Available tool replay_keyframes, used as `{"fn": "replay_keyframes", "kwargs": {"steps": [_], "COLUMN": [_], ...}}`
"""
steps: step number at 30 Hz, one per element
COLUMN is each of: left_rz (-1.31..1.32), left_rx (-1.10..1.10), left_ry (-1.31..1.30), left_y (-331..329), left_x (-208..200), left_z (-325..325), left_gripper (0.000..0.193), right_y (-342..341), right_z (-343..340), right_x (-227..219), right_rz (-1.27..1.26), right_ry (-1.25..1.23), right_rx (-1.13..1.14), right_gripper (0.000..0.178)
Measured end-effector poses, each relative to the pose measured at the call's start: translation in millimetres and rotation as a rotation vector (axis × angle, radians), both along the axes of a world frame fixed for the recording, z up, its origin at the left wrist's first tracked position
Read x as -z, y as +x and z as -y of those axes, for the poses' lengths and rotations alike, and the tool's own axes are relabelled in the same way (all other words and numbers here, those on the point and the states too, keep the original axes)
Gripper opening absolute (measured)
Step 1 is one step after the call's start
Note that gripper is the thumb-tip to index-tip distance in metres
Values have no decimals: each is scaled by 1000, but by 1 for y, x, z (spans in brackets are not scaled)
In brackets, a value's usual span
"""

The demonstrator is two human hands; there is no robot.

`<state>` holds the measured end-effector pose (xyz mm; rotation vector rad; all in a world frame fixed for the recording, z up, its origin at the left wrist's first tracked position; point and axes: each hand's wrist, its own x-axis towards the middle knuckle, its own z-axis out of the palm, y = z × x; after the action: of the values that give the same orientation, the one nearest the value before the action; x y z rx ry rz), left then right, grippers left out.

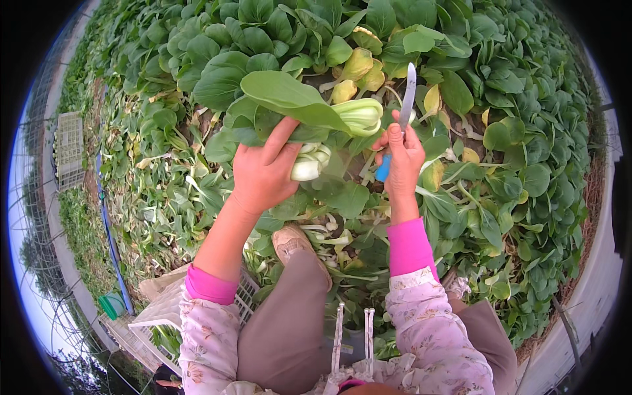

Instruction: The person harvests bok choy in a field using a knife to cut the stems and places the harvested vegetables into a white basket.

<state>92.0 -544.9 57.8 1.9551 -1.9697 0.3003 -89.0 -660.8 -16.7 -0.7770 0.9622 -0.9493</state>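
My left hand (263, 172) is closed around the leafy part of a bunch of bok choy. One pale green stem base (363, 117) points right toward my other hand, and a second white-green base (308, 164) sticks out below it. A knife with a blue handle is gripped in my right hand (404, 161), its narrow metal blade (409, 92) pointing up. The blade stands just right of the upper bok choy and apart from it. My fingers hide part of the handle.
Dense bok choy plants (487, 85) grow ahead and to the right, some with yellow leaves. Cut leaves (158, 210) litter the ground at left. A white plastic crate (155, 316) sits by my left leg, near a green container (112, 304) and a blue hose (110, 240). Another crate (69, 141) stands far left.
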Motion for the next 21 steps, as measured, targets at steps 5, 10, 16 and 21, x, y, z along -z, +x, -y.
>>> {"fn": "replay_keyframes", "kwargs": {"steps": [5, 10, 16, 21], "left_rz": [-113, -207, -595, -1004], "left_rx": [232, 138, 33, -155], "left_ry": [-135, 62, -104, -38], "left_y": [-35, -57, -60, -67], "left_x": [-36, -78, -125, -159], "left_z": [-46, -92, -137, -181], "left_gripper": [16, 18, 33, 40], "right_y": [-50, -69, -49, -35], "right_z": [-30, -77, -117, -133], "right_x": [-84, -124, -180, -209], "right_rz": [-122, -323, 176, -493], "right_ry": [-280, -267, -74, -873], "right_rx": [-346, -356, 106, 255], "right_gripper": [58, 40, 27, 25]}}
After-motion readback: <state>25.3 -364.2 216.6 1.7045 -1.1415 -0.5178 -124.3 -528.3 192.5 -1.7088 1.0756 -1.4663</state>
